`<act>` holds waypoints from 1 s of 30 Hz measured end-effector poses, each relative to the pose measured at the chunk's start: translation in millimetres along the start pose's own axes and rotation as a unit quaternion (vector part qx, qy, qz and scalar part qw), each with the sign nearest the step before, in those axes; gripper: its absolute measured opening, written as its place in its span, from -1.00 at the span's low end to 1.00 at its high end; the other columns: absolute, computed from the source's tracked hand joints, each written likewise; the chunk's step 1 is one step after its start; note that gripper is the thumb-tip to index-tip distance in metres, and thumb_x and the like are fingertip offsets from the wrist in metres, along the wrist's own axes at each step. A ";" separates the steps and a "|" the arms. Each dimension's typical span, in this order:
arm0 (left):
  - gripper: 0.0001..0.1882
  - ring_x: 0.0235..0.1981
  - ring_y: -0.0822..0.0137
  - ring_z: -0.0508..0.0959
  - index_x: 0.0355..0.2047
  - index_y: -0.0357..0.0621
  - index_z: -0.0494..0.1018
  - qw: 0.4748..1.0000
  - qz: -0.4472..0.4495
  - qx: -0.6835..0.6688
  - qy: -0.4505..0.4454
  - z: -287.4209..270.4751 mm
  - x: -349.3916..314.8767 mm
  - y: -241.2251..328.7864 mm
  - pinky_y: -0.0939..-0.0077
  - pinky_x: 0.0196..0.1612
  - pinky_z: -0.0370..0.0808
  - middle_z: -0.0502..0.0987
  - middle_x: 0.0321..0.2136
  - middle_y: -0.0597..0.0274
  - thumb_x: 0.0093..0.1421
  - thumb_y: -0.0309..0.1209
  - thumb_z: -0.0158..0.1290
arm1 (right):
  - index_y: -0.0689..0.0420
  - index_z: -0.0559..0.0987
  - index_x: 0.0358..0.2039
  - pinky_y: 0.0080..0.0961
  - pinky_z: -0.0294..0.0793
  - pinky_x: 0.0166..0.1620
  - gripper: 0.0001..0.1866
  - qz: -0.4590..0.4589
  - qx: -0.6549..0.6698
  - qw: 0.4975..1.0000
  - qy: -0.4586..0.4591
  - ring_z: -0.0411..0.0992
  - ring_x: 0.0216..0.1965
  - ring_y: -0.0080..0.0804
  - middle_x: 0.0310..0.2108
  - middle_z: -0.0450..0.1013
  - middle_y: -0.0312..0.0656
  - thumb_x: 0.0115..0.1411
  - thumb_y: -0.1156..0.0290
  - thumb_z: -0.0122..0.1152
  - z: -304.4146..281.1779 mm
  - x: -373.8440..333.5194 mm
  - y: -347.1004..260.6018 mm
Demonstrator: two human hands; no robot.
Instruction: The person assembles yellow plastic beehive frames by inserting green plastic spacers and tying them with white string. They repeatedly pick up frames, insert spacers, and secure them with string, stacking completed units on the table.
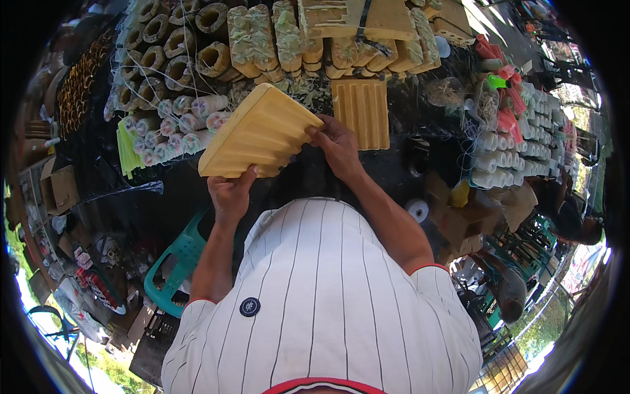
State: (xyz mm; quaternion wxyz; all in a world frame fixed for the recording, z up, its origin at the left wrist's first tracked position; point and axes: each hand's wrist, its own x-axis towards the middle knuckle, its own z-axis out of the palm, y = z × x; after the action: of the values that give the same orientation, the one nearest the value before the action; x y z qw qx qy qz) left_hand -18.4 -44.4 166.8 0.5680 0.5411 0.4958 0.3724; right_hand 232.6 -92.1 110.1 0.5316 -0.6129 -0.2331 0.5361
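Note:
A pale yellow slab (259, 128) with ridges and grooves along one face is tilted up in front of my chest, in both hands. My left hand (230, 192) is closed on its lower left edge, with the thumb on the grooved side. At its right end, my right hand (336, 146) pinches the edge between thumb and fingers. A similar grooved yellow slab (362, 115) lies on the dark table just beyond my right hand. What the slabs are made of, I cannot tell.
Hollow brown tubes (178, 43) and plastic-wrapped rolls (172, 128) are stacked at the left. Tied yellowish bundles (287, 36) line the back, with a thick tan board (357, 23) on top. White rolls (502, 164) stand at the right. A green plastic chair (172, 266) is by my left arm.

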 end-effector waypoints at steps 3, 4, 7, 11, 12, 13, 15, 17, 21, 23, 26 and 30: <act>-0.82 -0.22 0.49 0.66 -0.14 -0.38 0.66 1.000 0.005 -0.008 -0.018 0.7 4.3 0.5 0.57 -0.08 0.55 0.72 -0.22 0.24 0.24 -0.63 0.29 | 0.35 0.55 0.17 -0.61 0.51 -0.11 -0.51 0.000 0.043 0.999 0.021 0.54 -0.19 -0.60 -0.20 0.62 -0.24 0.35 0.32 0.37 2.2 3.2 8.6; -0.82 -0.22 0.49 0.66 -0.14 -0.39 0.66 1.000 0.001 -0.022 -0.021 0.7 4.6 0.1 0.57 -0.08 0.55 0.73 -0.21 0.24 0.24 -0.63 0.29 | 0.37 0.54 0.18 -0.60 0.52 -0.08 -0.51 -0.007 0.052 0.998 0.016 0.54 -0.19 -0.59 -0.17 0.62 -0.23 0.34 0.34 0.37 -0.9 5.0 15.4; -0.82 -0.22 0.49 0.66 -0.14 -0.39 0.66 0.999 -0.023 0.011 -0.036 -3.6 7.1 2.1 0.58 -0.09 0.55 0.73 -0.21 0.23 0.24 -0.63 0.29 | 0.41 0.53 0.19 -0.57 0.55 -0.03 -0.51 -0.021 0.052 0.998 0.004 0.55 -0.18 -0.55 -0.13 0.62 -0.20 0.33 0.39 0.34 -8.6 6.2 26.2; -0.82 -0.23 0.51 0.65 -0.13 -0.40 0.66 0.999 0.008 0.017 -0.042 -0.1 7.4 0.5 0.58 -0.11 0.56 0.73 -0.23 0.23 0.25 -0.62 0.28 | 0.40 0.54 0.18 -0.53 0.56 -0.01 -0.53 0.019 -0.070 0.997 0.012 0.57 -0.15 -0.52 -0.13 0.63 -0.18 0.30 0.47 0.31 1.9 -0.6 -6.6; -0.82 -0.24 0.51 0.65 -0.14 -0.40 0.66 0.998 0.029 0.023 -0.041 1.5 7.7 2.0 0.58 -0.12 0.55 0.73 -0.24 0.24 0.25 -0.62 0.28 | 0.39 0.54 0.19 -0.52 0.56 0.00 -0.52 0.038 -0.113 0.993 0.015 0.57 -0.13 -0.52 -0.13 0.63 -0.16 0.29 0.48 0.31 5.0 -1.8 -14.6; -0.83 -0.24 0.52 0.64 -0.14 -0.40 0.66 0.997 0.049 0.027 -0.046 3.7 8.2 3.8 0.58 -0.13 0.55 0.73 -0.24 0.24 0.25 -0.61 0.28 | 0.37 0.54 0.19 -0.51 0.56 -0.01 -0.51 0.025 -0.076 0.997 0.007 0.58 -0.14 -0.48 -0.13 0.63 -0.15 0.28 0.47 0.32 1.9 -1.9 -10.1; -0.83 -0.27 0.53 0.63 -0.15 -0.39 0.67 0.997 0.026 0.044 -0.052 1.7 11.7 2.7 0.58 -0.16 0.55 0.72 -0.28 0.25 0.25 -0.60 0.28 | 0.33 0.53 0.21 -0.51 0.57 -0.03 -0.48 -0.005 0.000 1.000 -0.008 0.59 -0.14 -0.42 -0.14 0.62 -0.12 0.26 0.46 0.36 -6.0 2.4 10.2; -0.84 -0.31 0.55 0.62 -0.16 -0.39 0.67 0.997 0.018 0.057 -0.044 1.3 13.2 3.7 0.59 -0.19 0.54 0.72 -0.31 0.27 0.25 -0.59 0.29 | 0.27 0.53 0.23 -0.48 0.58 -0.07 -0.47 -0.170 -0.293 0.938 0.076 0.60 -0.16 -0.31 -0.14 0.61 -0.09 0.27 0.42 0.37 -19.4 -7.6 28.4; -0.81 -0.26 0.51 0.65 -0.14 -0.40 0.66 0.996 0.007 0.089 -0.030 -0.3 14.0 -5.8 0.58 -0.14 0.55 0.73 -0.27 0.25 0.25 -0.59 0.30 | 0.19 0.54 0.23 -0.36 0.62 -0.13 -0.48 -0.396 -0.294 0.869 0.043 0.61 -0.15 -0.10 -0.11 0.61 -0.01 0.24 0.48 0.36 -3.5 -30.2 2.6; -0.81 -0.26 0.51 0.65 -0.13 -0.41 0.65 0.995 0.004 0.091 -0.035 1.0 13.0 -9.5 0.57 -0.15 0.55 0.73 -0.26 0.24 0.25 -0.58 0.30 | 0.20 0.56 0.21 -0.25 0.63 -0.10 -0.47 -0.286 -0.306 0.907 -0.033 0.61 -0.10 0.00 -0.10 0.60 0.03 0.19 0.50 0.36 -3.4 -26.6 10.0; -0.80 -0.33 0.56 0.61 -0.15 -0.43 0.64 0.997 0.032 0.059 -0.034 11.4 19.3 -2.0 0.58 -0.24 0.55 0.71 -0.31 0.27 0.27 -0.54 0.29 | 0.18 0.54 0.24 -0.19 0.65 -0.12 -0.39 -0.173 -0.393 0.902 -0.054 0.63 -0.11 -0.05 -0.11 0.61 0.01 0.14 0.51 0.44 -39.6 -27.0 84.4; -0.78 -0.31 0.55 0.61 -0.10 -0.43 0.62 0.998 0.029 0.048 -0.019 11.4 32.1 -5.3 0.58 -0.22 0.56 0.71 -0.28 0.25 0.27 -0.55 0.28 | 0.16 0.41 0.38 -0.18 0.64 0.02 -0.21 -0.267 -0.479 0.834 -0.056 0.60 0.03 -0.01 0.05 0.58 0.07 0.13 0.46 0.50 -51.6 -40.6 84.3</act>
State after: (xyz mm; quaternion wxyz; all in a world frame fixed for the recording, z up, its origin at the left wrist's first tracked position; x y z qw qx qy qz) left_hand -0.5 -17.1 155.6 0.5395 0.5888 0.4868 0.3539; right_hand 242.4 -175.1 43.5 0.2802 -0.6738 -0.6448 0.2275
